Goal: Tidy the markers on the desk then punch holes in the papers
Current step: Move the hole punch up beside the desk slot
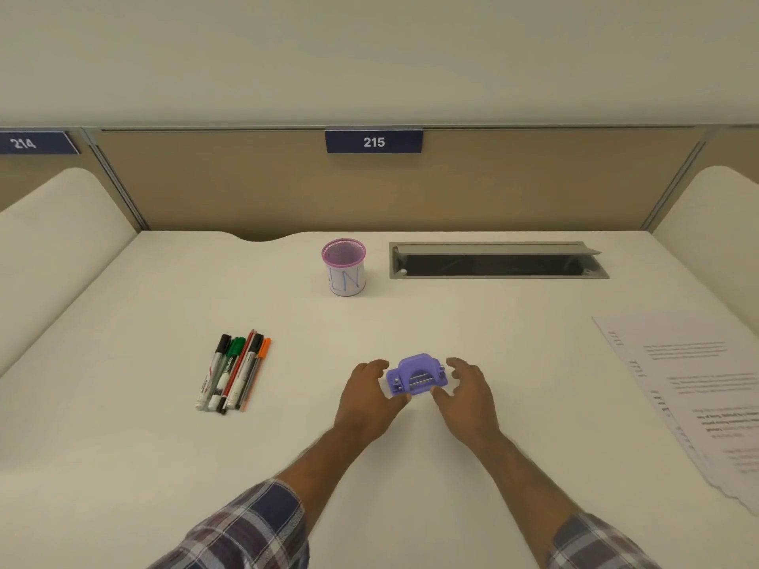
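A purple hole punch (pixel 417 373) sits on the white desk (pixel 410 322) in front of me. My left hand (pixel 371 398) cups its left side and my right hand (pixel 468 394) its right side, fingers apart and thumbs near its front edge. Several markers and pens (pixel 234 371) lie side by side to the left, caps pointing away. A pink mesh pen cup (pixel 345 266) with a paper label stands empty at the back. A stack of printed papers (pixel 698 388) lies at the right edge.
A grey cable tray (pixel 497 260) with its lid open is set into the desk at the back right. Beige partition walls enclose the desk on three sides, with a "215" label (pixel 373 141) on the back wall.
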`<state>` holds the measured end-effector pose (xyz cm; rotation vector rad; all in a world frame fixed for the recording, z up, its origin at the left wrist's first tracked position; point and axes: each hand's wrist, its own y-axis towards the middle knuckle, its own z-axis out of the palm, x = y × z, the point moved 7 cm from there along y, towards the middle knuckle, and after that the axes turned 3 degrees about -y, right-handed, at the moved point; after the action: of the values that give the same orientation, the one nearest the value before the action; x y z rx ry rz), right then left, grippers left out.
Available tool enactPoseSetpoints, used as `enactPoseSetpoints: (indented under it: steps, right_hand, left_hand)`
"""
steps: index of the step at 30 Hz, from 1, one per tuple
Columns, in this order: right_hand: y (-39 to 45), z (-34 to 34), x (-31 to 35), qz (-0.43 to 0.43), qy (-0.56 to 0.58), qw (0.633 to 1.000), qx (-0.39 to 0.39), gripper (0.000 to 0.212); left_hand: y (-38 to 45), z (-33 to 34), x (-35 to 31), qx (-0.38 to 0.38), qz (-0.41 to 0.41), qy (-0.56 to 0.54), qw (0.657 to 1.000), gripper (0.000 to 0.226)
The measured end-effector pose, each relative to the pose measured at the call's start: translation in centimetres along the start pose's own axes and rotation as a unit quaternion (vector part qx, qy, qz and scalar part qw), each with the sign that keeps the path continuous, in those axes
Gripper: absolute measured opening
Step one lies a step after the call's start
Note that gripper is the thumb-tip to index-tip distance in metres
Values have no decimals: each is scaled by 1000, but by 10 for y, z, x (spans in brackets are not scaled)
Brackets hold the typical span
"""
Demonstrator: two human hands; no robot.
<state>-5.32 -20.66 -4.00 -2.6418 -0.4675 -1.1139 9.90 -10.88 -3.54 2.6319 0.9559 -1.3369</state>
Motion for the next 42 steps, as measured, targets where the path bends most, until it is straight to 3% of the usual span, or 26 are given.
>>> enactPoseSetpoints:
  steps: [2, 4, 10, 18, 27, 42]
  right_hand:
    - [7, 3, 0, -12, -9, 1000, 24, 59]
    - [13, 5, 1, -25, -16, 999, 43, 56]
    - [18, -1, -6, -69, -6, 997, 28, 34]
    - [55, -42, 9, -118, -4, 993, -26, 31]
    - [133, -68, 10, -82, -14, 996, -28, 32]
    - [231, -26, -19, -19, 1, 1000, 13, 41]
  left_hand:
    - [5, 6, -3, -3, -32, 10, 999, 54]
    - [6, 8, -4, -26, -59, 3, 998, 24]
    - [7, 15, -9, -104, -73, -26, 992, 23]
    - [44, -6, -64, -115, -34, -3, 993, 24]
    - [126, 2, -107, -102, -11, 12, 995, 37]
    - [218, 39, -84, -124, -64, -11, 990, 33]
